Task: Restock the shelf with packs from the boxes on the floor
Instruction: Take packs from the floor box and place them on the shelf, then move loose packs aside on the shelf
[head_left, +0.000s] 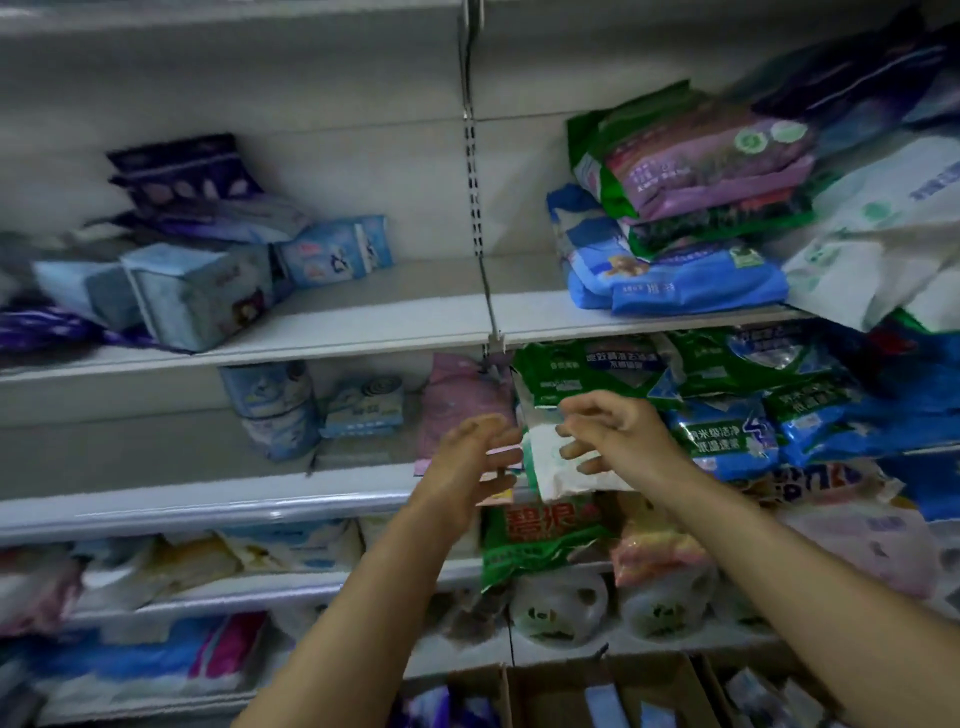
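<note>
A white pack (558, 470) lies tilted at the front of the middle shelf (208, 506), between a pink pack (460, 402) and stacked green and blue packs (727, 431). My right hand (615, 431) hovers over the white pack with its fingers spread and loosely curved, the fingertips at its top face. Just to the pack's left is my left hand (475, 460), fingers relaxed and holding nothing. Open cardboard boxes (550, 691) with more packs stand on the floor below.
The upper shelf (363, 325) carries blue and purple packs on the left and a stack of green, purple and blue bags (696, 208) on the right. A slotted metal upright (472, 171) divides the bays. The lower shelves hold assorted packs and white bags.
</note>
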